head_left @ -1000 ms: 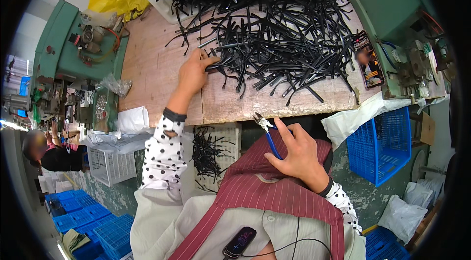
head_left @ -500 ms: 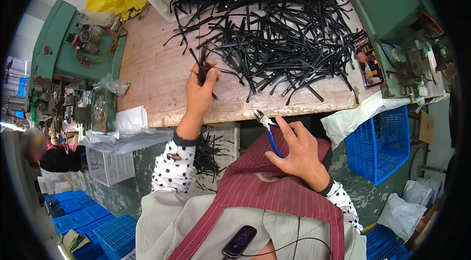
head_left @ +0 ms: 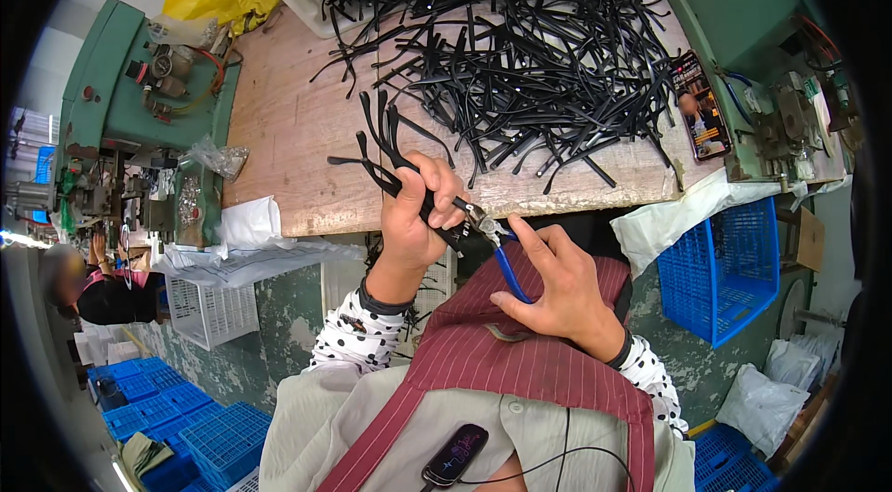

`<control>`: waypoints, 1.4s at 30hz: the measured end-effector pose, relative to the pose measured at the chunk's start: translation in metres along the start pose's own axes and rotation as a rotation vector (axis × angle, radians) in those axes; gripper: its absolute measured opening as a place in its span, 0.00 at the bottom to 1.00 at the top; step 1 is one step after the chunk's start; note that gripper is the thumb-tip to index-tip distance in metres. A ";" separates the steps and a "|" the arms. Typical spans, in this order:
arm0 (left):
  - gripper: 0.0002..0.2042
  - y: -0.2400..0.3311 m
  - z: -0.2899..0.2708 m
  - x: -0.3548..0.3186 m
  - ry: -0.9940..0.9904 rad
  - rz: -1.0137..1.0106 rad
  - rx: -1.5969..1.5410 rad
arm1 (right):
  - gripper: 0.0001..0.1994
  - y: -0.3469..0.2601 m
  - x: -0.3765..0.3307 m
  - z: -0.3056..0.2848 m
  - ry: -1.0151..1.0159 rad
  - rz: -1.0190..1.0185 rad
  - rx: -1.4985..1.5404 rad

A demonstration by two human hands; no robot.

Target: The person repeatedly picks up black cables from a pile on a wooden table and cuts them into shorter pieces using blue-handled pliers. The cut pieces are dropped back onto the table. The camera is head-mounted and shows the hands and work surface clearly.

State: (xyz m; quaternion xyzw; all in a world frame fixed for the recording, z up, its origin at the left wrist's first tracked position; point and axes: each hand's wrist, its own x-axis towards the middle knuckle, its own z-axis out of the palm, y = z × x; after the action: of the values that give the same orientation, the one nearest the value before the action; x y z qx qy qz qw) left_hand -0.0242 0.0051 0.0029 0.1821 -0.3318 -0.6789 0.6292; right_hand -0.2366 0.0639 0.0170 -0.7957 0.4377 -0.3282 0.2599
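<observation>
Grasping a fanned bunch of slim black pieces in the left hand, pinched around the middle between thumb and fingers, with broad tips jutting to the upper left and opposite ends pointing right. Gripping blue-handled pliers in the right hand, with metal head right at one piece's end, too small to tell if biting. Held at the near edge of a wooden table, below a large heap of similar black pieces.
</observation>
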 end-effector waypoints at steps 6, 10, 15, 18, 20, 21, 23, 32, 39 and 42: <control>0.17 -0.006 0.010 -0.006 0.052 0.113 0.170 | 0.47 -0.001 -0.003 0.002 -0.030 0.043 0.014; 0.18 0.004 0.013 -0.001 0.115 -0.077 0.114 | 0.47 0.003 -0.007 0.008 -0.013 0.030 0.016; 0.19 0.012 -0.004 0.009 -0.054 -0.308 -0.108 | 0.44 0.001 -0.007 -0.002 -0.041 -0.002 -0.008; 0.19 0.013 -0.009 0.011 -0.149 -0.390 -0.160 | 0.44 -0.003 -0.001 -0.011 -0.025 -0.074 -0.169; 0.20 0.013 -0.013 0.011 -0.189 -0.432 -0.164 | 0.44 -0.004 -0.001 -0.013 -0.055 -0.076 -0.202; 0.20 0.013 -0.013 0.011 -0.186 -0.446 -0.152 | 0.44 -0.002 -0.002 -0.013 -0.057 -0.081 -0.193; 0.21 0.010 -0.019 0.008 -0.176 -0.460 -0.188 | 0.44 0.004 -0.005 -0.009 -0.061 -0.093 -0.175; 0.15 -0.017 -0.033 -0.011 0.364 0.138 0.590 | 0.43 0.012 -0.010 0.018 -0.020 0.086 -0.127; 0.09 -0.012 -0.058 0.035 0.572 0.326 1.295 | 0.44 0.024 -0.019 0.006 0.056 0.117 -0.131; 0.08 -0.019 -0.040 0.078 0.260 0.304 1.641 | 0.45 0.028 -0.021 0.005 0.090 0.117 -0.134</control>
State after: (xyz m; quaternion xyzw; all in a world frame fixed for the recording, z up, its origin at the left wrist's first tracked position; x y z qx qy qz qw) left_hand -0.0232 -0.0802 -0.0251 0.6113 -0.6657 -0.1041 0.4151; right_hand -0.2562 0.0690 -0.0116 -0.7689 0.5155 -0.3178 0.2050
